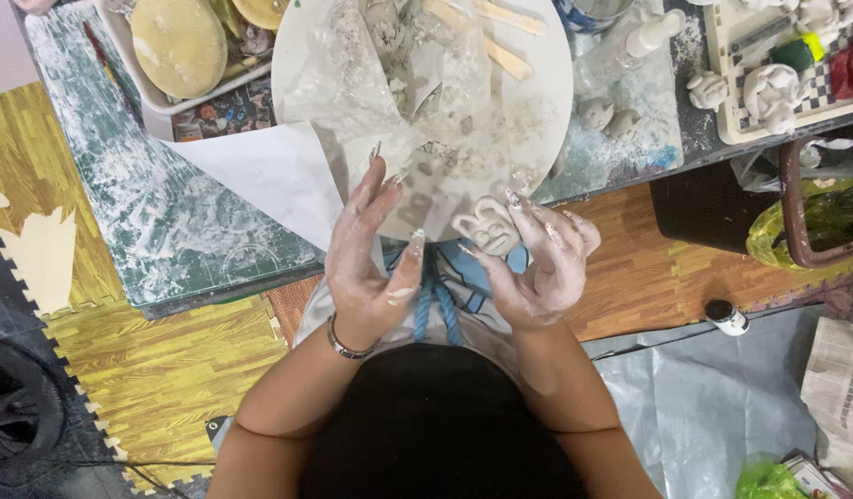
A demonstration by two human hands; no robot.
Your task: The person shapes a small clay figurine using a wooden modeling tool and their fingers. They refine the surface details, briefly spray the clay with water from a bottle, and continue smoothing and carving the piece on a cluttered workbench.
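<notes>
Right hand [544, 263] palm-up, fingertips pinching small pale clay figure [488, 225]. Left hand [369, 254] just beside it, upright, fingers spread, holding nothing.

Bright, even light from overhead, and shadows stay soft and short under the clay-smeared hands. Mild glare off the round white board [546, 83] and its crumpled plastic film [389, 65]. Focus is crisp at centre; the corners stretch and soften with wide-angle distortion.

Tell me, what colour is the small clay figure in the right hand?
The small clay figure, held at the right hand's fingertips, is pale off-white. It shows best in the head view.
</notes>
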